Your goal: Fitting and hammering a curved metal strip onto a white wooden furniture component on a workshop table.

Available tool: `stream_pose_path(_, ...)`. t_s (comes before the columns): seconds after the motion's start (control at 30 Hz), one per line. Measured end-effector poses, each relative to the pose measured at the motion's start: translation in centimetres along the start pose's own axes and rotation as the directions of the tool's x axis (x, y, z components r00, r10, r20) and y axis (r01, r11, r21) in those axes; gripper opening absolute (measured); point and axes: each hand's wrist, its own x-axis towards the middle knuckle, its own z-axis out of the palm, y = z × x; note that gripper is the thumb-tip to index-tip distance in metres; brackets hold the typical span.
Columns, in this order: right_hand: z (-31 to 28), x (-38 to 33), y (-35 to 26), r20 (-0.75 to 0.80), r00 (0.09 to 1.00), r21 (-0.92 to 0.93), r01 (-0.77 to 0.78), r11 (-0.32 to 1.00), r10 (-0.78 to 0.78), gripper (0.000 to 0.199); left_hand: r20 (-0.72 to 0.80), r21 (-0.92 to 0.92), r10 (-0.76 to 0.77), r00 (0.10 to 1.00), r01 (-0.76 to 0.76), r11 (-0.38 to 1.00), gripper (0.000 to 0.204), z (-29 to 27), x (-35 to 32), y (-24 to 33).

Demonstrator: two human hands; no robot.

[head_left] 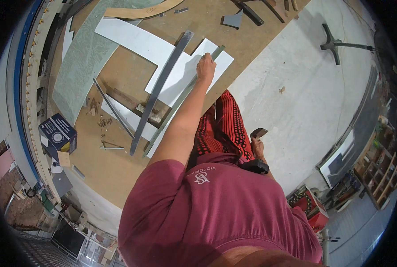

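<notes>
My left hand [206,68] is closed, fingers curled down, at the upper part of a narrow grey-green strip [183,95]. Whether it grips the strip or something small is hidden. Beneath lies a white cut panel [136,38] with stepped edges. A long dark grey flat bar [163,84] crosses the panel to the left of the strip. Low beside my right thigh, my right hand [257,147] is closed around a small dark brown block-like piece [259,132], whose kind I cannot make out.
The brown worktable [105,178] carries a pale green patterned sheet [83,66], a curved wooden piece [143,11], a thin dark strip [113,108], loose screws [104,122] and a dark blue box [58,133]. A dark branched stand base [331,43] is on the pale floor.
</notes>
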Motion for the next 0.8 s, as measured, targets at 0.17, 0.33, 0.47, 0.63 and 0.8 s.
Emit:
stream_pose_path(0.17, -0.7, -0.9, -2.0, -0.031, 0.999, -0.072, -0.023, 0.997, 0.021, 0.034, 0.027, 0.023, 0.005, 1.000, -0.006, 1.000, 0.009, -0.3, 0.5, 0.5)
stream_pose_path(0.33, -1.1, 0.2, -3.7, -0.019, 1.000, -0.010, -0.003, 1.000, 0.003, 0.034, 0.137, 0.046, -0.017, 0.990, 0.011, 0.999, 0.009, -0.9, 0.5, 0.8)
stream_pose_path(0.47, -0.2, 0.5, -5.8, 0.007, 1.000, 0.008, 0.018, 1.000, -0.018, 0.030, 0.092, 0.024, 0.024, 0.995, -0.026, 0.999, 0.010, -0.8, 0.4, 0.8)
stream_pose_path(0.63, 0.6, -0.2, -8.9, -0.002, 0.998, -0.130, 0.065, 0.989, -0.066, 0.032, 0.044, -0.029, 0.024, 0.999, -0.023, 0.999, 0.012, -0.6, 0.0, 0.7)
stream_pose_path(0.8, 2.9, -2.0, -14.8, 0.041, 0.969, -0.233, 0.247, 0.941, -0.245, 0.032, -0.010, -0.088, 0.028, 1.000, -0.028, 0.996, 0.013, -0.9, -0.5, 0.5)
